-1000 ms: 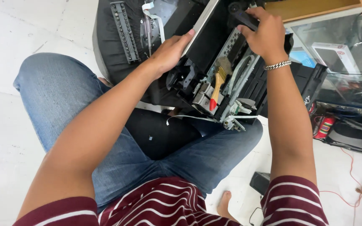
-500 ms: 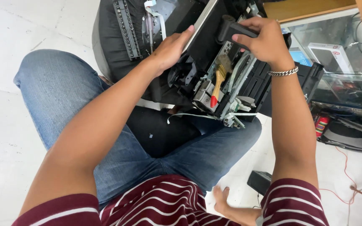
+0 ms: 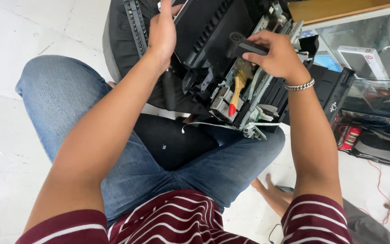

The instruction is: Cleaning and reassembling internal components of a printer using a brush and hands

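Since a moment ago the left hand (image 3: 161, 34) has slid up from the middle of the machine to its upper edge, and the right hand (image 3: 278, 56) has drawn a black plastic part (image 3: 244, 45) a little lower and nearer. That left hand now lies flat on the dark casing, bracing it without gripping; the right hand is clenched around the black part, thumb under it. By my reckoning this is the stripping-down stage, with that piece being worked free, and the next move would want a steady brace and a careful pull so nothing snags on the metal frame. An opened printer (image 3: 231, 86) rests tilted across the person's jeans-clad lap above the white floor (image 3: 5, 149), its innards bare. Inside it lies a small brush (image 3: 236, 90) with a yellow handle and red tip, untouched.
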